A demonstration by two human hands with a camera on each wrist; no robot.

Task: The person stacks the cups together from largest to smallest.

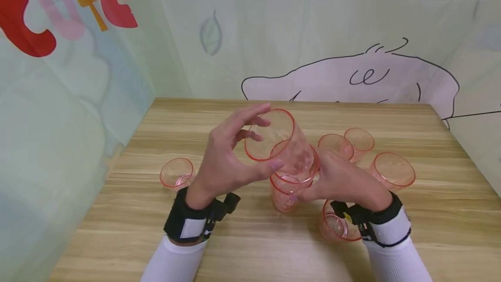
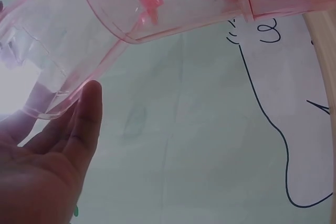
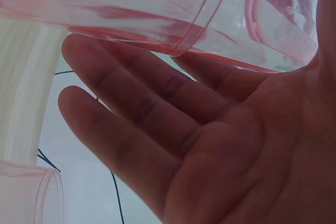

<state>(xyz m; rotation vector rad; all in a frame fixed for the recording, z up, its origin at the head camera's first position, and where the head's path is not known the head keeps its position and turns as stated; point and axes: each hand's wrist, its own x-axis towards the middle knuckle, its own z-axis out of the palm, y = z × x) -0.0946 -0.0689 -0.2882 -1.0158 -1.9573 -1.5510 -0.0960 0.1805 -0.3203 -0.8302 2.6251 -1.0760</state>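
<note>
My left hand (image 1: 223, 156) grips a clear pink plastic cup (image 1: 301, 142), thumb on the near side and fingers round the far side near its red rim. That cup is tilted, its mouth toward the upper left, and its base overlaps the mouth of a small stack of matching cups (image 1: 282, 201). Around the upper part of the stack curls my right hand (image 1: 344, 179). The left wrist view shows the tilted cup (image 2: 58, 51) meeting the stacked cups (image 2: 184, 17). In the right wrist view the fingers (image 3: 142, 103) lie along the stack's wall.
One pink cup (image 1: 177, 172) stands left of my left wrist. Right of the stack are two cups at the back, one cup (image 1: 393, 169) farther right, and another cup (image 1: 338, 225) partly hidden under my right wrist. A printed cloth (image 1: 195, 34) hangs behind the wooden table (image 1: 242, 247).
</note>
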